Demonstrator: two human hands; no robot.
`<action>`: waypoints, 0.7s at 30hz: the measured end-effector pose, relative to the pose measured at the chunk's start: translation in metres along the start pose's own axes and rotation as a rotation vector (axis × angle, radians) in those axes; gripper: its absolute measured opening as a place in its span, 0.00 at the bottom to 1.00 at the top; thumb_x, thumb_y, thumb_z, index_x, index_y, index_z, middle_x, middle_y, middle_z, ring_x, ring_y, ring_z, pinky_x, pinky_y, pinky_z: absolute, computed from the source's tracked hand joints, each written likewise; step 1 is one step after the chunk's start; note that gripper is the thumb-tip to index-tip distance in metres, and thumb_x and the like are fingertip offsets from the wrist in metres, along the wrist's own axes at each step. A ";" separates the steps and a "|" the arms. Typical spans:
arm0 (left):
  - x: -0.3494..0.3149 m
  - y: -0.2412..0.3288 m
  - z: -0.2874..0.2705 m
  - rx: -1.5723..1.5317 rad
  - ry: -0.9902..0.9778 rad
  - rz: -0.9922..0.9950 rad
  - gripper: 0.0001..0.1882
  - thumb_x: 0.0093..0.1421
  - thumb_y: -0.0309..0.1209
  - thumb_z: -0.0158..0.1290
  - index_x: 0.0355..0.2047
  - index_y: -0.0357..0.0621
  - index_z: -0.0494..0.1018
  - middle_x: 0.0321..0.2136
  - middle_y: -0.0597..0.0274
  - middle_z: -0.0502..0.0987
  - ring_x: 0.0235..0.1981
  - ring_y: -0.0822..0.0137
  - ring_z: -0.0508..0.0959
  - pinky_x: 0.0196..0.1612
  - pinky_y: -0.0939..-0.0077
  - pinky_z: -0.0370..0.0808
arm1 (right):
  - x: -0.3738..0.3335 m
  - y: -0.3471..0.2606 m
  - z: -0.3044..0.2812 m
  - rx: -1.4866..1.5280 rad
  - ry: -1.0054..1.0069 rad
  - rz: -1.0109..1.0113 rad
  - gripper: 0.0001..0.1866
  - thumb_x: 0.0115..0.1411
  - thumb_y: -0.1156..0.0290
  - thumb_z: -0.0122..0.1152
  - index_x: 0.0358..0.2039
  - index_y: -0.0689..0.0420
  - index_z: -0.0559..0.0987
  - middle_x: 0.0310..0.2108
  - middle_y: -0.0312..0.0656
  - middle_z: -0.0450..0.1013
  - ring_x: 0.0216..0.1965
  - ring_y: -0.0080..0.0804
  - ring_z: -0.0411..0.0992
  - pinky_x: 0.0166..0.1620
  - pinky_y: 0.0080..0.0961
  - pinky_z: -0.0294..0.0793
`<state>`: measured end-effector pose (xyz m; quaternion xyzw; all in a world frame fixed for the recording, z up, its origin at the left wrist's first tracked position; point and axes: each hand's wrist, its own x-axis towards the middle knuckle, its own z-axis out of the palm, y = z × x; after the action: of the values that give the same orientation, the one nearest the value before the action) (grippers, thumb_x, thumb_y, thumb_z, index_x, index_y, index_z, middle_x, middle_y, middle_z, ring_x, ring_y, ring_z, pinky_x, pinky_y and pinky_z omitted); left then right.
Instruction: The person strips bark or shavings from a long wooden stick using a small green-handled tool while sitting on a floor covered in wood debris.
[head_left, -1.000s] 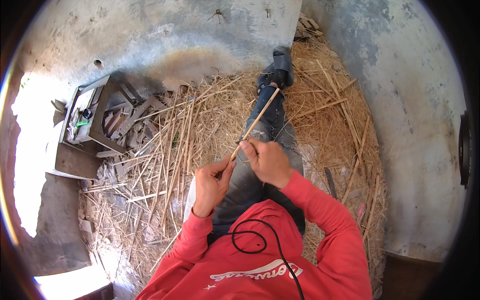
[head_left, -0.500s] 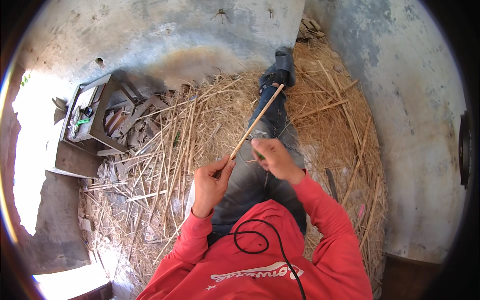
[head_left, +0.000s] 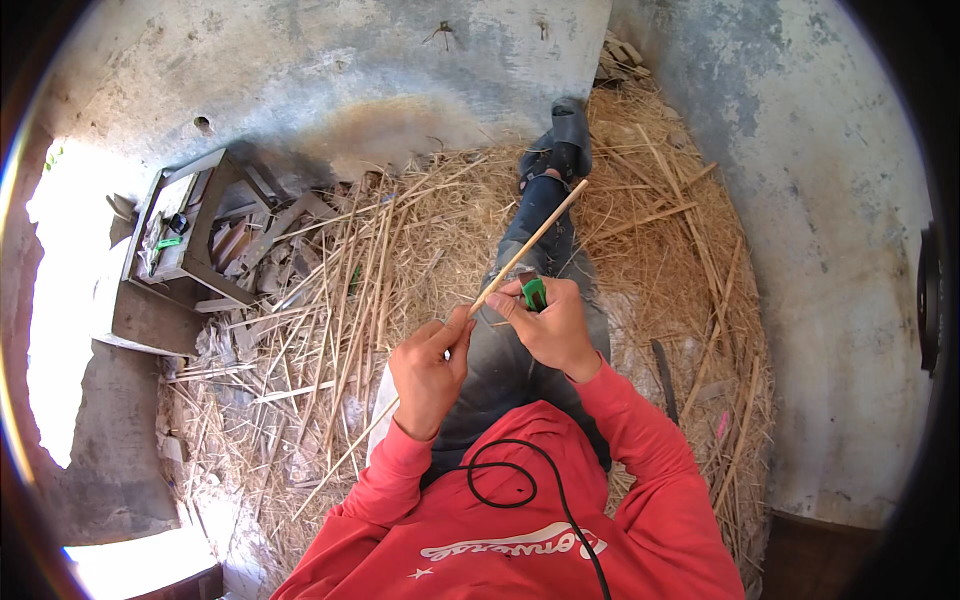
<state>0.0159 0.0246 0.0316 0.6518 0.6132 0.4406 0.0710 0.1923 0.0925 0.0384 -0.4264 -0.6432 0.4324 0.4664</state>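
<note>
Where the red sweatshirt [head_left: 650, 530] fills the lower frame, a black cord [head_left: 566, 510] loops over the chest; both sleeves run up to the hands at centre.

Left hand [head_left: 428, 368], left of centre: fingers closed, thumb and fingertips pinching a slender tan wooden stick [head_left: 545, 228]. Right hand [head_left: 560, 330], just right of it: curled round a green-handled cutter [head_left: 535, 293], thumb at the stick just above the left hand's pinch.

Key relation: stick's long axis slants from lower left to upper right, free tip over the lower leg at upper centre. Past the left wrist, a similar length shows in line toward lower left; probably the same stick, the middle hidden by hand and sleeve. Right hand is nearer the free tip. Cutter's blade end points up the frame, just to the right of the shaft; contact between them, cannot tell.

Beneath, jeans [head_left: 540, 265] stretch upward to a dark sandal [head_left: 571, 122]. Around the legs, straw [head_left: 640, 270] and loose strips. Farther off, upper left, a wooden frame [head_left: 215, 282] lies tipped against a stained wall [head_left: 400, 60].
</note>
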 end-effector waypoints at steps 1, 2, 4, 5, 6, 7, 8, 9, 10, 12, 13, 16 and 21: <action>0.000 0.000 0.000 0.004 0.010 0.004 0.08 0.61 0.26 0.67 0.42 0.42 0.87 0.17 0.57 0.72 0.14 0.64 0.69 0.21 0.67 0.63 | 0.000 0.001 0.000 0.003 0.000 -0.012 0.09 0.63 0.68 0.73 0.33 0.62 0.87 0.17 0.28 0.69 0.21 0.13 0.64 0.25 0.22 0.64; 0.000 -0.001 0.000 0.008 0.020 0.008 0.08 0.61 0.26 0.68 0.42 0.42 0.87 0.16 0.58 0.71 0.14 0.64 0.69 0.21 0.67 0.63 | -0.001 0.002 0.000 0.005 0.001 -0.023 0.09 0.63 0.69 0.73 0.33 0.62 0.86 0.17 0.28 0.69 0.21 0.13 0.64 0.25 0.23 0.64; 0.000 -0.003 -0.001 0.028 0.021 0.006 0.08 0.62 0.28 0.68 0.41 0.44 0.88 0.16 0.58 0.71 0.14 0.63 0.69 0.21 0.66 0.63 | -0.003 0.003 -0.001 0.016 0.008 -0.013 0.10 0.64 0.68 0.72 0.33 0.62 0.85 0.18 0.30 0.69 0.21 0.14 0.64 0.25 0.24 0.64; -0.001 -0.004 -0.001 0.044 0.012 0.002 0.08 0.62 0.29 0.68 0.41 0.44 0.88 0.17 0.59 0.72 0.14 0.63 0.70 0.21 0.66 0.63 | -0.004 0.002 -0.002 0.025 0.016 0.007 0.11 0.65 0.67 0.71 0.33 0.62 0.84 0.18 0.31 0.69 0.22 0.14 0.64 0.25 0.25 0.64; -0.001 -0.005 -0.001 0.060 0.005 -0.003 0.08 0.62 0.31 0.68 0.41 0.45 0.88 0.17 0.59 0.72 0.14 0.62 0.70 0.21 0.66 0.63 | -0.005 0.002 -0.004 0.033 0.022 0.027 0.12 0.66 0.66 0.70 0.33 0.63 0.82 0.19 0.32 0.69 0.22 0.14 0.64 0.26 0.25 0.64; -0.002 -0.005 -0.001 0.078 -0.002 -0.013 0.08 0.63 0.32 0.67 0.41 0.46 0.88 0.17 0.59 0.72 0.15 0.61 0.71 0.21 0.65 0.64 | -0.006 0.002 -0.006 0.012 0.023 0.034 0.13 0.67 0.64 0.68 0.34 0.63 0.81 0.19 0.34 0.70 0.22 0.17 0.64 0.26 0.26 0.64; -0.002 -0.004 -0.001 0.095 -0.009 -0.024 0.08 0.63 0.33 0.67 0.40 0.47 0.88 0.17 0.59 0.73 0.15 0.61 0.71 0.21 0.64 0.64 | -0.007 0.003 -0.008 -0.009 0.025 0.041 0.14 0.69 0.63 0.66 0.35 0.63 0.80 0.20 0.35 0.70 0.22 0.19 0.65 0.27 0.27 0.64; -0.002 -0.002 0.000 0.112 -0.015 -0.033 0.08 0.63 0.35 0.67 0.40 0.48 0.88 0.17 0.59 0.73 0.15 0.60 0.72 0.21 0.64 0.65 | -0.007 0.004 -0.010 -0.029 0.027 0.048 0.16 0.70 0.61 0.64 0.36 0.63 0.79 0.21 0.37 0.70 0.22 0.22 0.66 0.27 0.28 0.65; -0.002 -0.001 0.000 0.123 -0.023 -0.044 0.08 0.64 0.36 0.66 0.40 0.49 0.88 0.18 0.59 0.74 0.15 0.60 0.72 0.21 0.63 0.65 | -0.008 0.004 -0.010 -0.049 0.008 0.017 0.18 0.71 0.59 0.62 0.35 0.63 0.78 0.21 0.41 0.70 0.23 0.27 0.67 0.28 0.30 0.66; -0.003 0.000 0.001 0.144 -0.038 -0.065 0.08 0.65 0.38 0.65 0.39 0.50 0.88 0.18 0.59 0.75 0.16 0.58 0.74 0.22 0.62 0.66 | -0.013 0.005 -0.010 -0.088 -0.029 -0.045 0.22 0.73 0.54 0.58 0.34 0.64 0.76 0.22 0.47 0.71 0.23 0.37 0.71 0.30 0.33 0.68; -0.003 -0.001 0.002 0.129 -0.035 -0.072 0.08 0.65 0.38 0.65 0.39 0.50 0.88 0.18 0.59 0.75 0.17 0.58 0.74 0.22 0.63 0.66 | -0.015 0.006 -0.008 -0.143 -0.033 -0.060 0.23 0.74 0.53 0.57 0.33 0.63 0.76 0.22 0.49 0.72 0.23 0.44 0.71 0.30 0.37 0.69; -0.006 -0.004 0.005 0.092 -0.038 -0.101 0.09 0.65 0.37 0.65 0.38 0.48 0.87 0.19 0.59 0.76 0.17 0.58 0.74 0.23 0.63 0.66 | -0.021 0.004 0.000 -0.314 -0.095 -0.071 0.25 0.74 0.49 0.55 0.31 0.61 0.74 0.20 0.54 0.73 0.24 0.59 0.74 0.30 0.48 0.72; -0.007 -0.003 0.005 -0.001 -0.071 -0.102 0.07 0.65 0.33 0.64 0.38 0.44 0.87 0.20 0.56 0.77 0.18 0.56 0.74 0.23 0.62 0.67 | -0.026 0.012 0.005 -0.528 -0.181 -0.045 0.25 0.74 0.47 0.54 0.32 0.58 0.77 0.16 0.54 0.73 0.24 0.64 0.76 0.28 0.57 0.72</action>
<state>0.0185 0.0215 0.0231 0.6348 0.6425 0.4133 0.1155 0.1940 0.0703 0.0197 -0.4781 -0.7820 0.2759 0.2894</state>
